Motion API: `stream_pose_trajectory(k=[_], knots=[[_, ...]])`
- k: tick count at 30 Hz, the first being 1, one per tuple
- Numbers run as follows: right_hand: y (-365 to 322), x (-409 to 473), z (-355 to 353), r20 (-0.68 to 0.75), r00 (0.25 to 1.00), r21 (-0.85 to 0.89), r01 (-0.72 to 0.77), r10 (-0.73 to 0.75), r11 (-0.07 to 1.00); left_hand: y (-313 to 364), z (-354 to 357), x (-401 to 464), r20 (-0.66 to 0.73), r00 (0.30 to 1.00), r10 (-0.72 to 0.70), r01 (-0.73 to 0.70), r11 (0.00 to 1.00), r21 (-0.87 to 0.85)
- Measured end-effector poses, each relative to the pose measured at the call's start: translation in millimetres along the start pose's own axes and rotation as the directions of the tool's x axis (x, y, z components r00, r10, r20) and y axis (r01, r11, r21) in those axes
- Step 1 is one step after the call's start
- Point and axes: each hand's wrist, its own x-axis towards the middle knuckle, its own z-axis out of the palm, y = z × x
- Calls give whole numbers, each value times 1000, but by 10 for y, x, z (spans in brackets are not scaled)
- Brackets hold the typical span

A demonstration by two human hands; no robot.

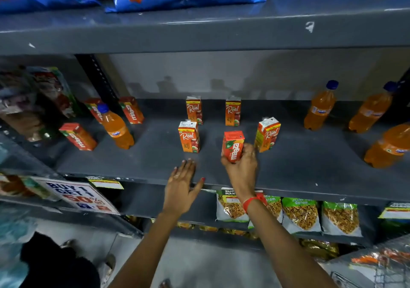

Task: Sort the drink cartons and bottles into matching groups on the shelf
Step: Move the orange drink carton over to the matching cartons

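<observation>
- at mid-shelf (144, 165), the right hand (241, 165) has its fingers (249, 152) wrapped round a maaza carton (233, 145) among the real cartons (189, 136), likely to carry it left to its group.
- left hand (180, 188) lies flat and empty on the shelf edge, perhaps for balance.
- rightmost fanta bottle (390, 145) is cut off.
</observation>
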Motion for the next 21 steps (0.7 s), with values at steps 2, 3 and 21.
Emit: stream_pose_trajectory(k=[2, 3, 21], knots=[[-32, -135, 71, 64, 998, -1, 8, -8, 1000, -267, -97, -31, -10, 999, -40, 40, 999, 13], [-69, -216, 155, 86, 996, 2, 12, -13, 1000, -430, -161, -48, -5, 998, -65, 65, 998, 17], [-1125, -276, 2220, 94, 995, 21, 23, -25, 1000, -2055, -773, -52, 4, 995, -100, 99, 989, 108]])
